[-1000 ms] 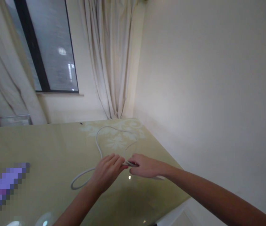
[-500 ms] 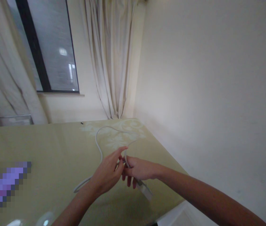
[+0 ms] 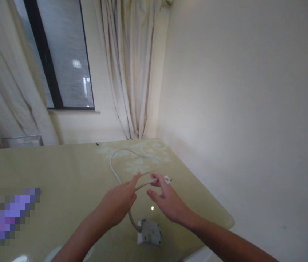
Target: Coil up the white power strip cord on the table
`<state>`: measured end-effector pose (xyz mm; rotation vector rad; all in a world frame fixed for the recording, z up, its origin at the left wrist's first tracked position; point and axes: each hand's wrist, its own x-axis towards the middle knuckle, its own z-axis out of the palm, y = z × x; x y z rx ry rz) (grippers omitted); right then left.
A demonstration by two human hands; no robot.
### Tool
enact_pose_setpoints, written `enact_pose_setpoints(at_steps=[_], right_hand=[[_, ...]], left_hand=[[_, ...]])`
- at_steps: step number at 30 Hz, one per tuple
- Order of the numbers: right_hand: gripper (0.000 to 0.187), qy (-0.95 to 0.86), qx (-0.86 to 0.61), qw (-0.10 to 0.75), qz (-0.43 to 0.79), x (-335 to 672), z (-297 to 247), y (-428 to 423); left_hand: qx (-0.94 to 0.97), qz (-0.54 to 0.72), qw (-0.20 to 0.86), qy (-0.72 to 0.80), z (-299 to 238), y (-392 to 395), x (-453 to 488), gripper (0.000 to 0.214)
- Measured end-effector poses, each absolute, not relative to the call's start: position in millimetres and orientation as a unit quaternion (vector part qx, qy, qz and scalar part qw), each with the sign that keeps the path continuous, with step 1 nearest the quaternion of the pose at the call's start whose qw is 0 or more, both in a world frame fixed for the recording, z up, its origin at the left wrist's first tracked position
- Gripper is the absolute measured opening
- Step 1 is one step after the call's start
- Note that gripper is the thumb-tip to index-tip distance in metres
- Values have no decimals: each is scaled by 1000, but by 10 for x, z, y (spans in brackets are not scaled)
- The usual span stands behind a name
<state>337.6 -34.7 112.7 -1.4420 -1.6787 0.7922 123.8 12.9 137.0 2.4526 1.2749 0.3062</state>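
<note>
A white power cable (image 3: 115,173) loops over the table and up to my hands. My left hand (image 3: 119,202) is closed around a length of it. To the right, my right hand (image 3: 167,202) has its thumb spread away from its bent fingers. A raised stretch of cable meets those fingers; whether they grip it is unclear. Just past them shows a small white plug-like end (image 3: 167,179). Below my hands, a white block (image 3: 149,233), which looks like a socket block, rests on the table with the cable entering its upper left.
The pale green table (image 3: 61,171) ends at a wall (image 3: 238,109) on the right. A pixelated purple patch (image 3: 12,214) covers something at the left. Curtains (image 3: 132,72) hang beside a window (image 3: 66,54). A small dark object (image 3: 97,144) lies at the far edge.
My hands have drawn apart, the right one opening its thumb and moving up and right. The white block, earlier tilted under my right hand, now sits lower and further left on the table.
</note>
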Motion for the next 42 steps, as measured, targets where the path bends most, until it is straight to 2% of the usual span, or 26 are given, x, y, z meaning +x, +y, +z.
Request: enact_pose_setpoints(at_steps=[2, 4, 6, 8, 10, 13, 15, 18, 20, 24, 28, 33, 37, 42], right_hand=[[58, -679, -574, 414, 198, 3452, 1185, -257], [70, -731, -552, 390, 91, 3499, 1305, -131], [82, -787, -530, 314, 40, 3502, 1451, 1], [85, -820, -530, 214, 28, 3462, 1585, 115], [74, -830, -542, 134, 1, 3398, 1685, 200], [36, -838, -535, 99, -49, 3319, 1767, 295], [21, -851, -513, 111, -14, 3313, 1784, 363], [23, -881, -439, 145, 103, 3378, 1761, 463], [24, -893, -391, 185, 123, 3444, 1718, 494], [41, -895, -365, 251, 43, 3560, 1639, 443], [29, -926, -299, 231, 18, 3649, 1664, 381], [27, -932, -275, 237, 5, 3739, 1742, 337], [26, -904, -275, 325, -31, 3736, 1678, 297], [32, -844, -304, 440, -30, 3697, 1554, 292]], left_hand=[[873, 172, 192, 413, 1362, 94, 1229, 61], [872, 231, 195, 385, 1361, 78, 1262, 50], [863, 273, 190, 381, 1372, 87, 1306, 43], [847, 320, 188, 380, 1397, 110, 1329, 39], [830, 367, 194, 373, 1431, 123, 1320, 37], [809, 397, 215, 377, 1493, 103, 1266, 37], [791, 409, 229, 393, 1534, 83, 1217, 39], [760, 432, 237, 424, 1590, 89, 1141, 43], [750, 437, 247, 430, 1624, 120, 1098, 44], [732, 457, 303, 404, 1688, 199, 1058, 42], [724, 463, 329, 392, 1711, 271, 1010, 43], [781, 386, 353, 340, 1685, 348, 795, 45], [753, 315, 493, 302, 1601, 364, 606, 43], [636, 345, 614, 315, 1448, 329, 635, 51]])
